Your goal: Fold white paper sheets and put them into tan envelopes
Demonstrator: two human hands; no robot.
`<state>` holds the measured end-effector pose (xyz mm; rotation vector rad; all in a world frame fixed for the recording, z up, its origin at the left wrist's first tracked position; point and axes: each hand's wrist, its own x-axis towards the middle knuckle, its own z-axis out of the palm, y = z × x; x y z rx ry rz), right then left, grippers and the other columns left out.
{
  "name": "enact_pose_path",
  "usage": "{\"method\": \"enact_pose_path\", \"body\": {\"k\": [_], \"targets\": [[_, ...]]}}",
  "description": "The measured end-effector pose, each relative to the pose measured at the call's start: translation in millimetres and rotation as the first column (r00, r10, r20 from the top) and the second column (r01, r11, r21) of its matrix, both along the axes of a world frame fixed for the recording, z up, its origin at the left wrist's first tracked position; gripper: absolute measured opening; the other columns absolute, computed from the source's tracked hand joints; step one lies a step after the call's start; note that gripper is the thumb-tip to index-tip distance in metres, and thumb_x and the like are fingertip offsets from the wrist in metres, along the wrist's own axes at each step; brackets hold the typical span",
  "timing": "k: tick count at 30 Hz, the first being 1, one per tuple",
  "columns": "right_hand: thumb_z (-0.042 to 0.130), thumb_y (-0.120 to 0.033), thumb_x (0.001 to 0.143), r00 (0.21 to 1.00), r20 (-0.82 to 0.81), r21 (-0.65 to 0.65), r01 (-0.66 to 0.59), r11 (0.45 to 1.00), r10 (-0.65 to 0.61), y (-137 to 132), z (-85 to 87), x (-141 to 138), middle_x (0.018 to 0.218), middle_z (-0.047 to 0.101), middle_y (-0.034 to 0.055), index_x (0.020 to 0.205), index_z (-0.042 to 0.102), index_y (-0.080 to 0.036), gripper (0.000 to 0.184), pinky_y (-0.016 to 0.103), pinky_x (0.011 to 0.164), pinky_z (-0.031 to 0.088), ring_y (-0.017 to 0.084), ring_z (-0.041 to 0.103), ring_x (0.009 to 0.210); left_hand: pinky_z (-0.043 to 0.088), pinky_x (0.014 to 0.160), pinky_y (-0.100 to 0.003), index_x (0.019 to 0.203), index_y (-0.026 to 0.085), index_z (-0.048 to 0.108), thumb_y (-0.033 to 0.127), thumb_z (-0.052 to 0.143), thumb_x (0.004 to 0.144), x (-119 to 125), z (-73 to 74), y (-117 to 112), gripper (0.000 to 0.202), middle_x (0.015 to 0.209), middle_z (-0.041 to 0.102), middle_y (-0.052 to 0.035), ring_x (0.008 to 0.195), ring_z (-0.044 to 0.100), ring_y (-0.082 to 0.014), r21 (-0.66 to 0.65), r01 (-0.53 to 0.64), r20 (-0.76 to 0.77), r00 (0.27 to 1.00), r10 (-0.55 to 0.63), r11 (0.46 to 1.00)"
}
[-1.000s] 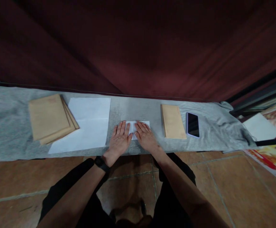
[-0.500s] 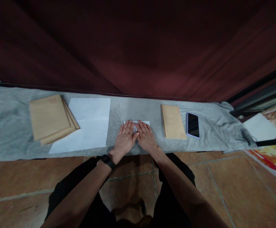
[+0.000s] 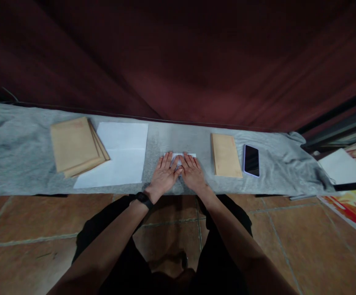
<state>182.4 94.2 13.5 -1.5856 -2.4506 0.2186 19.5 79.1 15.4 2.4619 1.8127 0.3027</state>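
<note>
Both palms lie flat on a small folded sheet of white paper [image 3: 179, 161] at the middle of the grey cloth. My left hand [image 3: 165, 173], with a dark band on its wrist, presses the left part with fingers stretched out. My right hand [image 3: 193, 171] covers the right part, its fingers also extended. The thumbs nearly meet in the middle, and most of the paper is hidden under the hands. To the left lie larger white sheets [image 3: 121, 159], partly under a stack of brown envelopes [image 3: 75, 143]. Right of my hands is a smaller pile of brown envelopes [image 3: 227, 156].
A phone [image 3: 251, 160] lies right of the smaller envelope pile. The grey cloth [image 3: 276, 164] covers a narrow bench, wrinkled at its ends. A dark red curtain [image 3: 178, 73] hangs behind it. Tiled floor [image 3: 291, 241] shows in front, and a colourful printed box or sheet [image 3: 354, 209] is at right.
The view has shifted slightly, so things on the bench appear a little further right and higher. My hands stay pressed on the folded paper, with little change in pose.
</note>
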Motion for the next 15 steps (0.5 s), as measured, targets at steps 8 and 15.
{"method": "enact_pose_path", "body": {"k": [8,15], "targets": [[0.032,-0.032,0.108,0.999,-0.008,0.007,0.054,0.999,-0.054,1,-0.6,7,0.166,0.032,0.0106,0.158,0.039,-0.015,0.053,0.047,0.126,0.023,0.026,0.031,0.154,0.019,0.127,-0.053,0.159,0.016,0.036,0.043,0.035,0.105,0,1.2,-2,0.060,0.169,0.023,-0.0178,0.157,0.017,-0.0322,0.007,0.017,-0.006,1.000,-0.017,1.000],[0.033,-0.036,0.108,0.994,0.009,0.005,0.113,0.994,-0.113,-2,-1.9,22,0.166,0.031,0.0112,0.159,0.036,-0.014,0.056,0.046,0.126,0.023,0.027,0.032,0.153,0.019,0.126,-0.053,0.159,0.015,0.035,0.041,0.035,0.105,1,0.9,-1,0.060,0.168,0.024,-0.0186,0.157,0.020,-0.0321,0.003,0.009,-0.020,1.000,-0.009,1.000]]}}
